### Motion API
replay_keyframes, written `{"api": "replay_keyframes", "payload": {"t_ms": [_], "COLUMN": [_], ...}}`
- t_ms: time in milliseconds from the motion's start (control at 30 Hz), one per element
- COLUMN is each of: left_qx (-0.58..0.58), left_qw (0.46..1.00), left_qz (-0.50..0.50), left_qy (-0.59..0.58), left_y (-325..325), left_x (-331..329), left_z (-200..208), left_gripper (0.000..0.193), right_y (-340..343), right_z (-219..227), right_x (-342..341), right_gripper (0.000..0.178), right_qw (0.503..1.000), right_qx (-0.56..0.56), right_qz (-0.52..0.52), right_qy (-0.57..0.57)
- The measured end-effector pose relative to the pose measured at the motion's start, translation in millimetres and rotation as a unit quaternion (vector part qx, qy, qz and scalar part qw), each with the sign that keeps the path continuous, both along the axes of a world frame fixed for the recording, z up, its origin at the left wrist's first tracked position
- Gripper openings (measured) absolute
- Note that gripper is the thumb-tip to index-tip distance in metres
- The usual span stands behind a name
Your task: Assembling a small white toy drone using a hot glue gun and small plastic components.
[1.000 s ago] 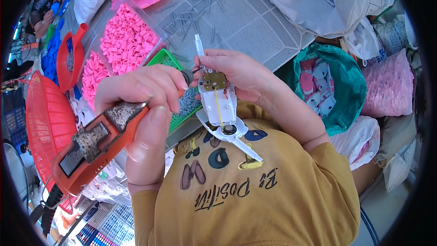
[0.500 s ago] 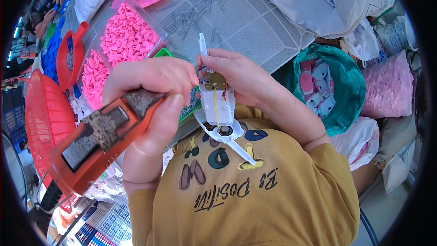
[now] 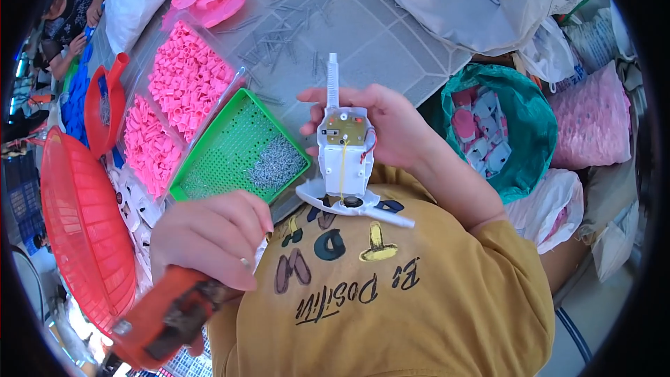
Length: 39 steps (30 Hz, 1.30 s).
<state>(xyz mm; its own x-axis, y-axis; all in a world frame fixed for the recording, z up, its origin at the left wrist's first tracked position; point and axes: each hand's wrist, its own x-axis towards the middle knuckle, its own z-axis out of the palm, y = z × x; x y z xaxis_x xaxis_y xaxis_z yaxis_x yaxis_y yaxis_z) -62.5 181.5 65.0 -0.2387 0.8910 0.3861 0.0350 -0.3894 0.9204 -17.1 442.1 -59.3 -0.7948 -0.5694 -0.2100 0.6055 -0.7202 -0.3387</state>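
My left hand [image 3: 206, 230] is closed around an orange electric screwdriver [image 3: 160, 328] with dark worn patches, low at the left and apart from the toy. My right hand [image 3: 384, 108] grips a white plastic toy body [image 3: 343, 171] from behind, its fingers partly hidden. The toy carries a small brown circuit board [image 3: 344, 129] near its top, with a yellow wire and red wires. A white ribbed stem [image 3: 333, 80] sticks up from it. At its lower end, close to my shirt, sit a round dark part and white arms.
A green perforated tray [image 3: 223, 146] holds small screws [image 3: 278, 162]. Beyond it are a clear tray of pink plastic parts [image 3: 188, 70], scattered metal rods [image 3: 279, 35] and a red basket [image 3: 84, 230]. A teal bag [image 3: 534, 126] with white and pink parts stands at the right.
My left hand has drawn the screwdriver away from the toy, down and left, uncovering the green tray. My right hand, with the toy, has shifted slightly right, and its fingers have moved off the board.
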Motion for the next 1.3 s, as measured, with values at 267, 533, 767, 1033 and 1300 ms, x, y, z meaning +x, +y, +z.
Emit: {"api": "replay_keyframes", "payload": {"t_ms": [267, 533, 767, 1033, 1300], "left_qx": [0.02, -0.198, -0.201, -0.32, -0.258], "left_qw": [0.976, 0.879, 0.828, 0.834, 0.824], "left_qz": [-0.142, 0.292, 0.406, 0.427, 0.355], "left_qy": [-0.166, 0.32, 0.33, 0.139, 0.357], "left_y": [18.2, 78.2, 96.8, 99.5, 86.5], "left_x": [2.9, 18.4, 11.8, 9.1, 14.1], "left_z": [-29.3, -33.2, -47.3, -42.9, -37.2], "left_gripper": [0.086, 0.024, 0.017, 0.018, 0.071], "right_y": [-0.9, -6.9, -12.1, -8.2, 27.6], "right_z": [0.4, 25.8, 27.8, 40.6, 40.4], "right_x": [34.3, 23.3, 13.5, 11.7, -7.6], "right_gripper": [0.067, 0.054, 0.062, 0.065, 0.053], "right_qw": [0.989, 0.988, 0.982, 0.976, 0.975], "right_qx": [-0.144, 0.085, 0.099, 0.132, 0.017], "right_qz": [-0.004, -0.126, -0.145, -0.16, -0.221], "right_qy": [-0.009, 0.039, 0.072, 0.062, -0.026]}}
